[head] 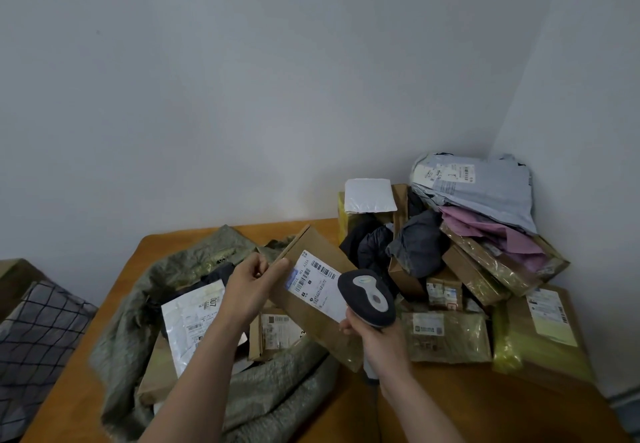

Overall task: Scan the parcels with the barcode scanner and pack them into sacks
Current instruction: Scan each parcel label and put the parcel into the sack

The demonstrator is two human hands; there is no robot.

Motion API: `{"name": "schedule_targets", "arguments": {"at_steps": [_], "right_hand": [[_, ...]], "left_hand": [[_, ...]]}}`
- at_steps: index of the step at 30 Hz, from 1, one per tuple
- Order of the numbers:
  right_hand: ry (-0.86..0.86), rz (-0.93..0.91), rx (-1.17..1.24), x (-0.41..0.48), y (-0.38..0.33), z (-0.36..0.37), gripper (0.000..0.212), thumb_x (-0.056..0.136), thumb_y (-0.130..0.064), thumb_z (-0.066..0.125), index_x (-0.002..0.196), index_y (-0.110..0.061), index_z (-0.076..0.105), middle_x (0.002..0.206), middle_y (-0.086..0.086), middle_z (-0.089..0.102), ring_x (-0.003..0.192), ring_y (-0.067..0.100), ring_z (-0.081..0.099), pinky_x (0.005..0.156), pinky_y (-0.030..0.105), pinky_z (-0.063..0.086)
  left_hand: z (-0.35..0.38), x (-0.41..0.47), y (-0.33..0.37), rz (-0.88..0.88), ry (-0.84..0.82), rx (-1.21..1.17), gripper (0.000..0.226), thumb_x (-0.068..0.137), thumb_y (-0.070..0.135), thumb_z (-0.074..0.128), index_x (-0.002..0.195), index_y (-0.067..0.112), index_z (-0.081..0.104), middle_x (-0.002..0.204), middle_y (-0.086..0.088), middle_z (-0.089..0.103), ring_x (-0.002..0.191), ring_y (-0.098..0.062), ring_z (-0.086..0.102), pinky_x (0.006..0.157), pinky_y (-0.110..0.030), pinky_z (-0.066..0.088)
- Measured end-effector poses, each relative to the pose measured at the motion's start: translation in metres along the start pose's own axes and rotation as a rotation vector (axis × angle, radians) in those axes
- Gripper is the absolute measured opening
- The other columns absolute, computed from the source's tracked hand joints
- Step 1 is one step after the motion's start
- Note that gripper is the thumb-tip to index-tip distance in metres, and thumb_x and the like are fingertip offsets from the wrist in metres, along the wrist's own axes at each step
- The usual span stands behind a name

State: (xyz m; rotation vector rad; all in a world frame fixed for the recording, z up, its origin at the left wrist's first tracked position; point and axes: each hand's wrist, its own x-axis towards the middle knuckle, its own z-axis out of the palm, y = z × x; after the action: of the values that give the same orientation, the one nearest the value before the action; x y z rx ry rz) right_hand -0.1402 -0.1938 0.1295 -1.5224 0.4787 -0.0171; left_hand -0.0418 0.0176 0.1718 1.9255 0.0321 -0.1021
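My left hand point(251, 286) grips the left edge of a flat brown cardboard parcel point(317, 321), held tilted above the table with its white barcode label point(317, 285) facing up. My right hand point(379, 337) holds a dark grey barcode scanner point(367, 297) by its handle, the head hanging over the label's right end. Below and to the left lies an open grey-green woven sack point(145, 307). Inside it are a white poly mailer point(190, 318), a small box point(277, 330) and other parcels.
The orange-brown wooden table point(485, 408) carries a heap of parcels at the right: taped brown boxes point(448, 335), a yellow-wrapped box point(543, 331), dark bags point(415, 245), pink point(498, 231) and grey mailers point(485, 189). A checked cloth point(38, 331) lies at the left, off the table. White walls stand behind.
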Motion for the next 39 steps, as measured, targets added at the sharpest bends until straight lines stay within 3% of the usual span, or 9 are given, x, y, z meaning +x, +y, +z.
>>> {"name": "schedule_targets", "arguments": {"at_steps": [2,6,11,15,19,24,30,35,39], "right_hand": [[0.020,-0.016,-0.036,0.004,0.002,-0.003,0.023,0.092,-0.017,0.074,0.071,-0.010,0.078,0.080,-0.002,0.078,0.084,0.012,0.073,0.078,0.030,0.052],[0.065,-0.035,-0.076,0.007,0.000,-0.003,0.015,0.090,-0.022,0.075,0.080,-0.011,0.078,0.096,-0.005,0.076,0.095,0.006,0.064,0.069,0.018,0.044],[-0.019,-0.043,-0.110,0.005,-0.008,0.003,0.021,0.092,-0.024,0.074,0.075,-0.012,0.071,0.057,0.002,0.062,0.055,0.014,0.059,0.061,0.035,0.053],[-0.132,-0.094,-0.187,0.005,-0.008,0.010,0.025,0.092,-0.025,0.075,0.069,-0.029,0.065,0.047,-0.015,0.056,0.052,0.005,0.053,0.055,0.021,0.044],[-0.128,-0.094,-0.129,0.006,-0.006,0.012,0.009,0.087,-0.031,0.079,0.083,-0.028,0.072,0.053,-0.020,0.059,0.058,0.001,0.053,0.055,0.016,0.042],[-0.088,-0.025,-0.076,0.008,0.000,0.017,0.064,0.061,-0.067,0.079,0.108,-0.024,0.071,0.081,-0.005,0.058,0.068,0.013,0.057,0.059,0.026,0.047],[-0.125,-0.058,-0.083,0.008,0.001,0.014,0.019,0.085,-0.037,0.080,0.099,-0.025,0.075,0.060,-0.019,0.058,0.062,0.003,0.052,0.059,0.024,0.044],[-0.167,-0.088,-0.069,0.004,-0.003,0.016,0.005,0.089,-0.031,0.078,0.089,-0.030,0.073,0.055,-0.022,0.058,0.059,-0.003,0.050,0.060,0.019,0.042],[-0.188,-0.130,-0.078,0.002,-0.006,0.018,0.018,0.091,-0.023,0.076,0.080,-0.035,0.068,0.053,-0.025,0.058,0.057,-0.004,0.051,0.058,0.015,0.042]], "left_hand": [[-0.008,0.007,-0.001,-0.060,-0.049,0.048,0.054,0.074,0.064,0.079,0.075,0.023,0.045,0.075,-0.004,0.059,0.073,-0.028,0.057,0.063,-0.043,0.043],[-0.016,0.014,-0.001,-0.147,-0.155,0.068,0.047,0.089,0.034,0.080,0.128,0.026,0.056,0.113,-0.006,0.069,0.096,-0.028,0.072,0.067,-0.038,0.060],[-0.012,0.017,-0.014,-0.319,-0.195,-0.082,0.033,0.095,0.016,0.074,0.123,0.015,0.056,0.118,-0.018,0.069,0.102,-0.037,0.072,0.079,-0.060,0.062],[-0.008,0.017,-0.017,-0.362,-0.170,-0.168,0.036,0.097,0.018,0.072,0.121,0.018,0.045,0.116,-0.017,0.071,0.103,-0.038,0.072,0.081,-0.064,0.060],[-0.002,0.013,-0.022,-0.383,-0.153,-0.261,0.040,0.096,0.010,0.072,0.122,0.019,0.043,0.120,-0.014,0.069,0.105,-0.036,0.070,0.074,-0.055,0.064],[0.005,0.009,-0.033,-0.393,-0.127,-0.348,0.038,0.096,0.003,0.070,0.120,0.017,0.044,0.123,-0.015,0.067,0.110,-0.037,0.066,0.076,-0.056,0.063],[0.009,0.009,-0.036,-0.388,-0.089,-0.409,0.041,0.097,0.002,0.066,0.127,0.015,0.042,0.121,-0.015,0.068,0.110,-0.037,0.066,0.073,-0.051,0.063],[0.010,0.007,-0.037,-0.385,-0.085,-0.423,0.040,0.098,0.000,0.065,0.128,0.014,0.042,0.121,-0.014,0.067,0.109,-0.036,0.067,0.072,-0.050,0.063],[0.008,0.006,-0.040,-0.388,-0.087,-0.432,0.044,0.098,0.001,0.065,0.131,0.015,0.041,0.122,-0.013,0.066,0.110,-0.036,0.066,0.071,-0.049,0.063]]}}
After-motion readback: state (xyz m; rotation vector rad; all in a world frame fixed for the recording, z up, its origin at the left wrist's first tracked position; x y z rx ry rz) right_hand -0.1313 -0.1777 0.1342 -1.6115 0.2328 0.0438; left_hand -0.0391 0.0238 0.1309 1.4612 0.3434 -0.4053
